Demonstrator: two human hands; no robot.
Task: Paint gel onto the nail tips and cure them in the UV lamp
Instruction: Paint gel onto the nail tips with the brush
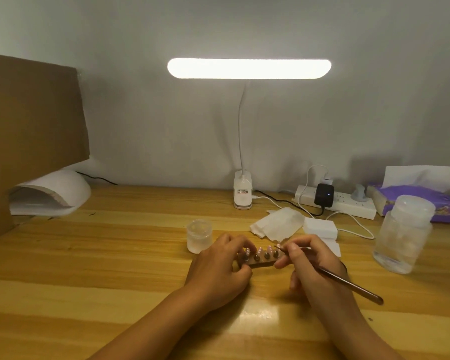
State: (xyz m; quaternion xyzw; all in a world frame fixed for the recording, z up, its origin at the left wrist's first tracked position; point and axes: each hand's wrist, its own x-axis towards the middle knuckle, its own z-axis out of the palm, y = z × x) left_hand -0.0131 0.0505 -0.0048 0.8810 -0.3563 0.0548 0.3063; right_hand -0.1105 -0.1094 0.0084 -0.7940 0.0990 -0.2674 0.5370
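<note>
A small clear cup (199, 237) stands just behind the left hand (218, 268); it looks part full of something clear, though what cannot be told. At the right a tall lidded jar (403, 237) is frosted, its contents unreadable. A purple tissue pack (411, 201) behind it has a sheet standing up from its slot.

The nail tips (269, 248) stand in a row on a dark holder (261, 262) at mid table (115, 255), between the hands. The left hand's fingers curl over the holder's left end and grip it. The right hand (309, 263) pinches a brush (348, 283) like a pen, its tip at the rightmost nail tip, its handle slanting out to the right.

The UV lamp (63, 188) sits at the back left, mouth towards the front, tucked under a cardboard (31, 120) sheet's edge — a wide stretch of wood separates it from the holder. Wipes (278, 224) lie close behind the right hand, with a power strip (348, 203) and its cords beyond.

The left fingers hide the holder's left end, the bristles are too small to make out, and the table's near edge is cut off.
</note>
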